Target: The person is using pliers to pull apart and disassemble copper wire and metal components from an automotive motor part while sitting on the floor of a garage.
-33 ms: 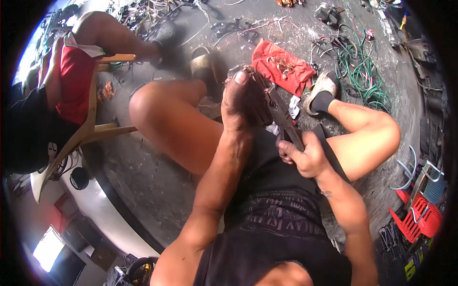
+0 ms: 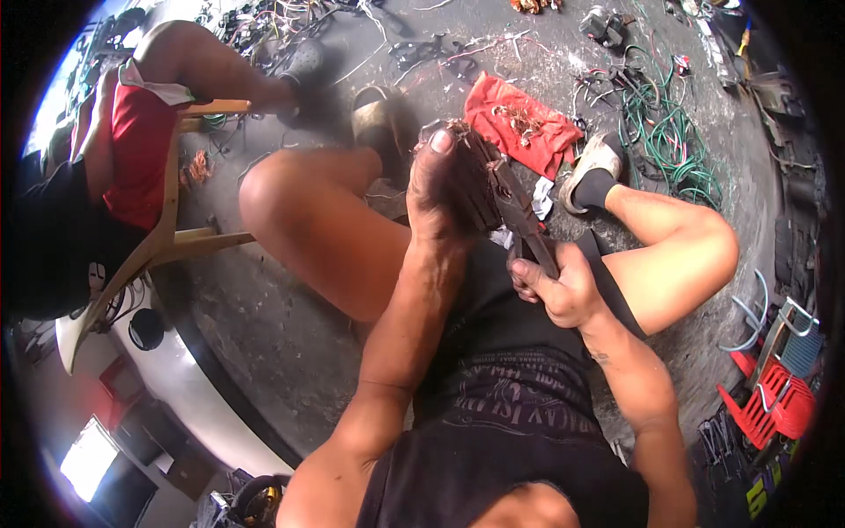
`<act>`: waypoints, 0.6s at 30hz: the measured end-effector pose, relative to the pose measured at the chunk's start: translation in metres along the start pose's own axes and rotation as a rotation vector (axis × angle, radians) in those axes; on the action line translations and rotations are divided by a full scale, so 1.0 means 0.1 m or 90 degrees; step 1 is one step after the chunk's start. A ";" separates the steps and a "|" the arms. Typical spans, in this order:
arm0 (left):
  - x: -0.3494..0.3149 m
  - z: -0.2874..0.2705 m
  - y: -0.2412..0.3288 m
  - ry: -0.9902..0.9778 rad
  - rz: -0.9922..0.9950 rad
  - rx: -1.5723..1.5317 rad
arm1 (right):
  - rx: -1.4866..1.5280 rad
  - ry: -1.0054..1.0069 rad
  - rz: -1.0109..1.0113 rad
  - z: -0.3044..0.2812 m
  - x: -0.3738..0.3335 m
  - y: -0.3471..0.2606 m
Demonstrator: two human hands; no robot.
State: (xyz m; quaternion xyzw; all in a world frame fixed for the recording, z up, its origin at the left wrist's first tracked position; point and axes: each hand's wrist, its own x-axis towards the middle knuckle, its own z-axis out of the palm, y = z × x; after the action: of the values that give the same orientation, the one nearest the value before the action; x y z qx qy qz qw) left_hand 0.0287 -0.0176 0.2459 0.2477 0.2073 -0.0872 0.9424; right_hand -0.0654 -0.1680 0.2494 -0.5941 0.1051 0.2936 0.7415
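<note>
My left hand (image 2: 429, 195) is wrapped round a dark, ridged metal piece (image 2: 473, 180) with copper-coloured wire ends at its top, its thumb along the near side. The piece looks like a coil core, but its exact kind is unclear. In my right hand (image 2: 568, 289) are the handles of a pair of dark pliers (image 2: 526, 227), closed in the fist. The jaws reach up against the right side of the piece; what they bite is too dark to see. Both hands are above my lap. Beyond them a red cloth (image 2: 493, 95) lies on the floor with copper scraps (image 2: 525, 123) on it.
Green wire (image 2: 673, 145) lies tangled on the right, beside my shoe (image 2: 598, 163). At the far left another person's leg (image 2: 207, 66) shows near a wooden chair (image 2: 163, 224). Loose wires (image 2: 290, 18) litter the far floor. A red plastic rack (image 2: 775, 400) is at right.
My left hand and the dark piece have shifted very slightly to the left. The pliers stay against the piece, still gripped in my right hand.
</note>
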 end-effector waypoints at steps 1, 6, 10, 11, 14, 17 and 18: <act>0.03 -0.10 0.00 -0.022 -0.018 -0.014 | -0.036 0.009 -0.007 0.00 0.01 -0.03; 0.02 -0.13 -0.07 -0.048 0.014 -0.006 | -0.085 0.025 -0.077 -0.08 0.03 0.10; 0.15 -0.10 -0.09 -0.021 0.029 -0.085 | -0.062 0.015 -0.113 -0.06 0.15 0.13; 0.15 -0.14 -0.11 -0.029 0.039 -0.090 | -0.079 0.028 -0.098 -0.08 0.14 0.12; 0.10 -0.10 -0.11 0.000 0.036 -0.125 | -0.107 0.026 -0.084 -0.11 0.13 0.09; 0.11 -0.14 0.00 -0.002 0.020 -0.056 | -0.060 0.050 -0.097 -0.13 0.08 -0.03; 0.11 -0.16 0.05 -0.003 0.013 0.008 | -0.080 0.021 -0.102 -0.19 0.03 -0.12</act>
State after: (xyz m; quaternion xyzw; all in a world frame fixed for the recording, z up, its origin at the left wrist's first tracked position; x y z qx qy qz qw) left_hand 0.0341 -0.0061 0.2302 0.2553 0.2022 -0.0796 0.9421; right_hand -0.0527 -0.1861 0.2531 -0.6505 0.0505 0.2294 0.7223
